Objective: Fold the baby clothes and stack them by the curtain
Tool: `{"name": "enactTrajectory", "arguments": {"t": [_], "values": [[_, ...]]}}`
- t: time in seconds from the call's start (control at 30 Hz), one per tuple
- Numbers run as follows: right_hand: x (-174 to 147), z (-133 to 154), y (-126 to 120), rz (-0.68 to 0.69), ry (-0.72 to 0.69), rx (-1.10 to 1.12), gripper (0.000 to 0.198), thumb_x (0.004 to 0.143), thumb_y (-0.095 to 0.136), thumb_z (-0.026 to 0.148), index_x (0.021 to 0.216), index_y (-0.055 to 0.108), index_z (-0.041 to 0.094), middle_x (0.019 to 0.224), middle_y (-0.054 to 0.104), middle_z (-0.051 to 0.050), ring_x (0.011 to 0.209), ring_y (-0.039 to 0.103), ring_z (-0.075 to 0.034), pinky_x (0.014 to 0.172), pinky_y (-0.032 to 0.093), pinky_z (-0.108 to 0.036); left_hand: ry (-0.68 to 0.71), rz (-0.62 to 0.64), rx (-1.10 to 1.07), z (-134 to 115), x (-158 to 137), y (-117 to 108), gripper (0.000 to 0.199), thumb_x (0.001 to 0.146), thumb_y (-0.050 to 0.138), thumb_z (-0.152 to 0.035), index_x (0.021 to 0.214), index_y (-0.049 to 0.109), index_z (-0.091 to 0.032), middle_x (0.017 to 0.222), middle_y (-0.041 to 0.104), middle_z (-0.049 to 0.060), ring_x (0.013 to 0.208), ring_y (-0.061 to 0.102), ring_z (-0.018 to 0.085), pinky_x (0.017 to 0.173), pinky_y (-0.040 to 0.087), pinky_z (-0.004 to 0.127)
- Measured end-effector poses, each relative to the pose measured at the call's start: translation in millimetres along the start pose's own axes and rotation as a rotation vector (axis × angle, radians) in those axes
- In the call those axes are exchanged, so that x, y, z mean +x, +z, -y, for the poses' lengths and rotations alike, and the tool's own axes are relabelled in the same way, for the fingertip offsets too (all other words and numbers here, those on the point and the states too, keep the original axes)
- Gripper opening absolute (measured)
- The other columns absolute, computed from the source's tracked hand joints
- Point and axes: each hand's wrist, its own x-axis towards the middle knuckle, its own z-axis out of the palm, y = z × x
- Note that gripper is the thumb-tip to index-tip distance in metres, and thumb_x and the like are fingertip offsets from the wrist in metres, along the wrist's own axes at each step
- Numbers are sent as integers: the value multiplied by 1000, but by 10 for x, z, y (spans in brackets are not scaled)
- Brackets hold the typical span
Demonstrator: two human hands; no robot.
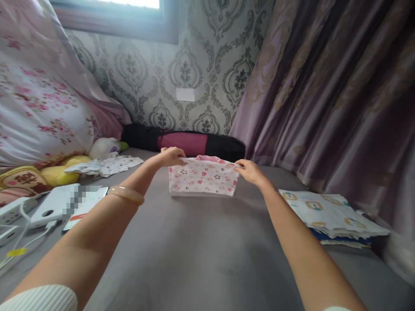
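Note:
Between my hands hangs a small white garment [203, 178] with a pink and red heart and flower print, folded into a wide rectangle, a pink band at its top edge. My left hand [173, 156] pinches its upper left corner. At the upper right corner, my right hand [250, 171] grips the cloth between thumb and fingers. The lower edge is just above or touching the grey bed sheet [207, 250]; I cannot tell which. A bangle [126, 195] circles my left forearm.
On the right lies a stack of folded cloths [330, 211]. A black and maroon long bag [183, 142] lies along the wall. To the left are a spotted white cloth [105, 165], plush toys [61, 172], a phone [84, 209], a white device [55, 205] and a power strip [16, 211] with cables.

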Motion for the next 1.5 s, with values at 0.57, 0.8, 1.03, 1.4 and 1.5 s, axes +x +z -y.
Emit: {"name": "enactTrajectory", "arguments": {"t": [0.57,0.8,1.03,1.4,1.5], "values": [[-706,38,215,-110,-124,-85,18,90,48,20,97,65,21,103,66,-6,100,57,-21,88,40,-29,118,-334,46,-63,-650,575,20,85,51,-32,96,66,-27,95,70,4,104,49,25,105,19,47],[-984,14,319,-41,-155,-65,17,89,48,19,96,63,21,104,66,-6,100,58,-20,88,40,-30,139,-303,40,-83,-914,703,19,85,48,-28,93,65,-25,94,69,4,105,51,24,108,17,47],[-1234,31,435,-22,-188,-83,23,84,46,12,99,61,21,107,65,-6,103,57,-20,89,39,-30,199,-258,35,-25,-1117,863,27,85,44,-20,103,63,-24,104,68,6,108,56,22,112,13,47],[-1531,-61,687,27,-286,-112,30,83,44,6,103,60,20,105,65,-6,99,56,-21,87,40,-34,338,-230,17,107,-1448,1028,46,78,34,-5,114,57,-24,115,68,6,108,61,18,111,19,46],[-1607,-49,708,51,-326,-147,35,84,44,4,111,60,20,109,63,-6,99,54,-21,89,40,-34,355,-169,31,200,-1516,1087,49,76,35,-4,115,57,-24,121,67,7,113,60,18,111,19,45]]}}
